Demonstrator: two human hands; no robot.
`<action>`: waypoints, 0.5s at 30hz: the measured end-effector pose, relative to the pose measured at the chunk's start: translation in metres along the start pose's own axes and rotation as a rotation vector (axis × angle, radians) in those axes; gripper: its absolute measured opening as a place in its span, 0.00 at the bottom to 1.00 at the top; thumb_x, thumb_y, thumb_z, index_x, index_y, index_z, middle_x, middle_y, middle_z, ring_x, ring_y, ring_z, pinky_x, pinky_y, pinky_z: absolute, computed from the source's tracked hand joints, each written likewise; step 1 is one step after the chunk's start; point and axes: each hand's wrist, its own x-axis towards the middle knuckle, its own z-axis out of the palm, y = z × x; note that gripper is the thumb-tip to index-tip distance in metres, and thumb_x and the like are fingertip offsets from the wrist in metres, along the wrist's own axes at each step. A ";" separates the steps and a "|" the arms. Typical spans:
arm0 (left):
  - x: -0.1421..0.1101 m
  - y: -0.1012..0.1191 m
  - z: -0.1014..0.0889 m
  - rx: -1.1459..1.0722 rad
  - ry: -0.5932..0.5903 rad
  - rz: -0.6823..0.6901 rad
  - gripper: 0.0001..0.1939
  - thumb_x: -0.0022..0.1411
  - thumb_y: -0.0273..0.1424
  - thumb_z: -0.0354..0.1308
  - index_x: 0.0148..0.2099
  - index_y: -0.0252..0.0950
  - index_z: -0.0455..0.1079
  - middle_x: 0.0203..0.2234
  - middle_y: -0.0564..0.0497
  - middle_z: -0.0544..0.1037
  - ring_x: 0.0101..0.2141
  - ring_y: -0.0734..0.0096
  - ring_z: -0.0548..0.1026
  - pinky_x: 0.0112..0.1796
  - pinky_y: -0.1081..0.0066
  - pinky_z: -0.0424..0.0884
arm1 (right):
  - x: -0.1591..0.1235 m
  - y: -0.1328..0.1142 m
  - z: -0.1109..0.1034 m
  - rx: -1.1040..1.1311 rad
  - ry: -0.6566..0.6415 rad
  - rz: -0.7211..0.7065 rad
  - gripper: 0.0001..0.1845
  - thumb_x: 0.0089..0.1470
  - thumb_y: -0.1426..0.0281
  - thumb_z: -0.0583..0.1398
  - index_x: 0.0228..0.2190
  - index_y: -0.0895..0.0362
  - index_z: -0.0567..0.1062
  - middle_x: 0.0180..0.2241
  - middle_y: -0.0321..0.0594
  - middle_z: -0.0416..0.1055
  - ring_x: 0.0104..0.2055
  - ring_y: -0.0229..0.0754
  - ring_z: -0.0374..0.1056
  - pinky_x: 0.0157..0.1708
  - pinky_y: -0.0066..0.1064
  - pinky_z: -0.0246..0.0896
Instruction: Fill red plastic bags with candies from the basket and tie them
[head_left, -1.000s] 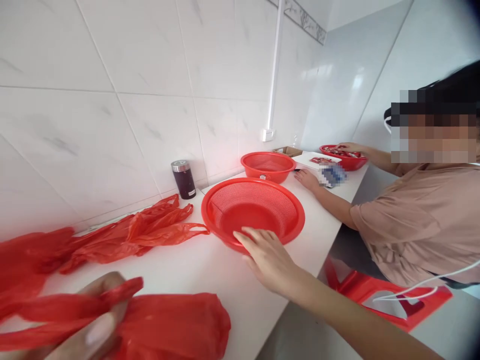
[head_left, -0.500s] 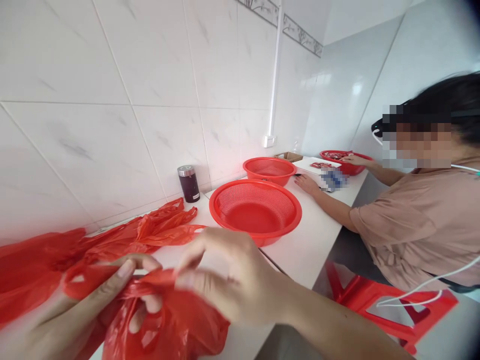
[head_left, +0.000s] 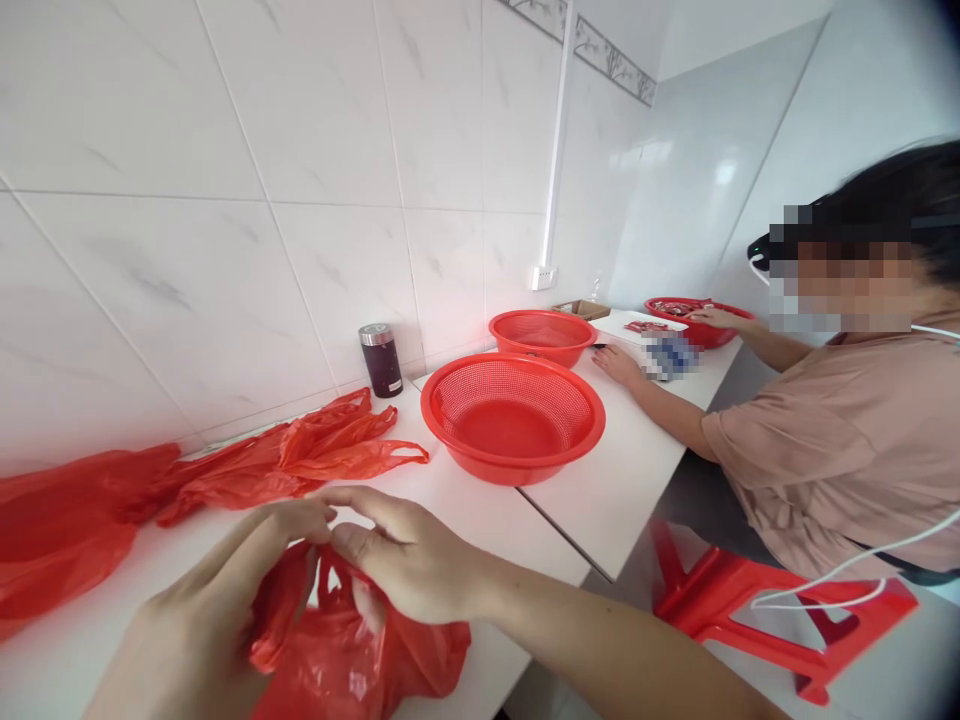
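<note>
A shiny red plastic bag [head_left: 352, 655] bulges at the bottom of the view, over the near table edge. My left hand [head_left: 217, 590] curls around its gathered top from the left, fingers bent. From the right, my right hand [head_left: 409, 555] pinches the bag's handle part with thumb and fingers. The fingertips of both hands meet just above the bag's neck. What the bag contains is hidden by the plastic. Beyond my hands, more crumpled red plastic bags [head_left: 300, 445] lie along the wall.
A red perforated basin [head_left: 514, 420] stands on the white table [head_left: 480, 520], another basket [head_left: 541, 335] behind it. A dark tumbler [head_left: 381, 362] is by the wall. At right a person [head_left: 847, 440] sits handling small packets, near a red stool [head_left: 780, 610].
My right hand has come down onto the bag's top. My left hand has turned and closed in, so both hands now meet at the handles.
</note>
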 end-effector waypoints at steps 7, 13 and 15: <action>-0.005 -0.005 -0.004 0.146 0.031 0.178 0.18 0.60 0.33 0.50 0.53 0.52 0.60 0.46 0.49 0.73 0.41 0.60 0.78 0.28 0.71 0.75 | 0.002 -0.003 -0.003 0.329 0.060 0.045 0.20 0.47 0.55 0.67 0.33 0.56 0.69 0.29 0.33 0.69 0.32 0.35 0.68 0.37 0.29 0.64; -0.012 -0.012 -0.005 0.093 0.006 0.141 0.22 0.63 0.34 0.49 0.59 0.51 0.57 0.48 0.50 0.76 0.45 0.60 0.77 0.38 0.70 0.76 | -0.001 -0.011 -0.005 0.124 0.250 -0.194 0.15 0.52 0.63 0.64 0.31 0.54 0.63 0.32 0.32 0.66 0.34 0.34 0.67 0.37 0.29 0.63; -0.016 -0.013 -0.006 0.074 0.007 0.111 0.23 0.63 0.33 0.49 0.60 0.52 0.58 0.48 0.51 0.77 0.46 0.60 0.77 0.37 0.70 0.76 | -0.002 -0.010 -0.005 0.042 0.242 -0.175 0.15 0.52 0.62 0.64 0.39 0.53 0.65 0.38 0.35 0.67 0.36 0.35 0.67 0.38 0.30 0.64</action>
